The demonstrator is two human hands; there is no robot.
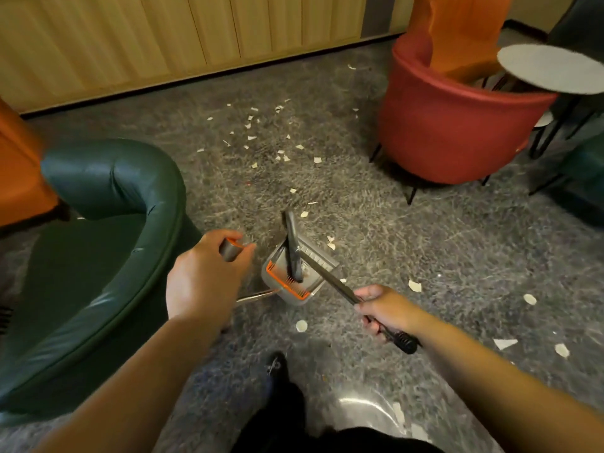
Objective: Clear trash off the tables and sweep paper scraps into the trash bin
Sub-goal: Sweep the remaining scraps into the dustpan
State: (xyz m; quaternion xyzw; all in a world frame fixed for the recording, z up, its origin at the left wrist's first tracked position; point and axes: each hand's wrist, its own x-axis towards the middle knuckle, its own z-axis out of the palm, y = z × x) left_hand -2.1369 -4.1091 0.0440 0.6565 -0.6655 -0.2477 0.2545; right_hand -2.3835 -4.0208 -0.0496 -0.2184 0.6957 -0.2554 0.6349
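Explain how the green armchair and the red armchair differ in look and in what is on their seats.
The green armchair is dark and glossy, near the left hand; the red armchair looks matte and stands farther off. The green armchair's seat shows bare; the red armchair holds an orange cushion. Both have curved backs and stand on the scrap-littered floor.

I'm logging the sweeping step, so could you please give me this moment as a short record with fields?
left hand: grips the dustpan handle
right hand: grips the broom handle
dustpan: grey with orange comb edge, on the floor beside the green armchair
broom head: inside the dustpan
paper scraps: scattered on the carpet, mostly beyond the dustpan, some to the right
nearby: red armchair, round table
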